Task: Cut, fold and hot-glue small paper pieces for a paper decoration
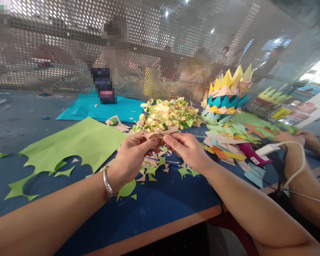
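Observation:
Between my two hands is a small pale pink piece of paper (172,131), pinched with the fingertips over the middle of the table. My left hand (132,154), with a silver bangle at the wrist, closes thumb and fingers on its left end. The thumb and fingers of my right hand (188,147) close on its right side. Part of the paper is hidden behind the fingers. Just beyond lies a heap of folded yellow, pink and green paper pieces (168,115). Green and pink paper scraps (152,170) are scattered beneath my hands.
At left lies a green paper sheet (77,142) with rounded cut-outs; behind it is a blue sheet (74,108). Stacked pointed paper rings (221,101) stand at right, near paper strips (221,142) and a magenta power bank (253,154) with a white cable. Another person's hands (290,140) work at far right.

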### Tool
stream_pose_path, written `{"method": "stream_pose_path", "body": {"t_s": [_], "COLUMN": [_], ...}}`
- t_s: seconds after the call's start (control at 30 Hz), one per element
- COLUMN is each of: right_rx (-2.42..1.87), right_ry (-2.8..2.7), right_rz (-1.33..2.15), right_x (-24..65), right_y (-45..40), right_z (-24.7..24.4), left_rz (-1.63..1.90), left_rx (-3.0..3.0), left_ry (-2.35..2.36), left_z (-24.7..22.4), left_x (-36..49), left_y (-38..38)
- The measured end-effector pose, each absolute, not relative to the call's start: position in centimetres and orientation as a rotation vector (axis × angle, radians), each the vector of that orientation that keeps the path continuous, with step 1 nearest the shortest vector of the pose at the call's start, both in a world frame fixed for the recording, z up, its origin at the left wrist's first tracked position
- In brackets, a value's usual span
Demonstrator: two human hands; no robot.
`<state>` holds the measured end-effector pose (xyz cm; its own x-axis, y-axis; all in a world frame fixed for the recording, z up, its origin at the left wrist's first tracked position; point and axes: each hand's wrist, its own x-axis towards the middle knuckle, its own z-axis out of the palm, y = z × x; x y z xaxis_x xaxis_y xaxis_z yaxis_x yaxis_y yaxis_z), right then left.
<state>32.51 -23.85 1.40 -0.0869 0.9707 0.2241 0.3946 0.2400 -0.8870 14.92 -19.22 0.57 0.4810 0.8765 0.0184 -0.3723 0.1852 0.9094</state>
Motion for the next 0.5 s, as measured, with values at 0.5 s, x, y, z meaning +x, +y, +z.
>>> {"method": "stream_pose_path", "body": {"t_s": [0.5], "right_rx": [-1.257], "right_ry": [-1.683], "right_rz": [0.801], "right_x": [32.57], "right_y": [-23.93], "right_z": [1.73], "left_rz": [1.007], "left_rx": [1.118], "left_ry": [0.643], "left_z": [1.02], "left_x": [14.88], "left_y": [-19.31]}}
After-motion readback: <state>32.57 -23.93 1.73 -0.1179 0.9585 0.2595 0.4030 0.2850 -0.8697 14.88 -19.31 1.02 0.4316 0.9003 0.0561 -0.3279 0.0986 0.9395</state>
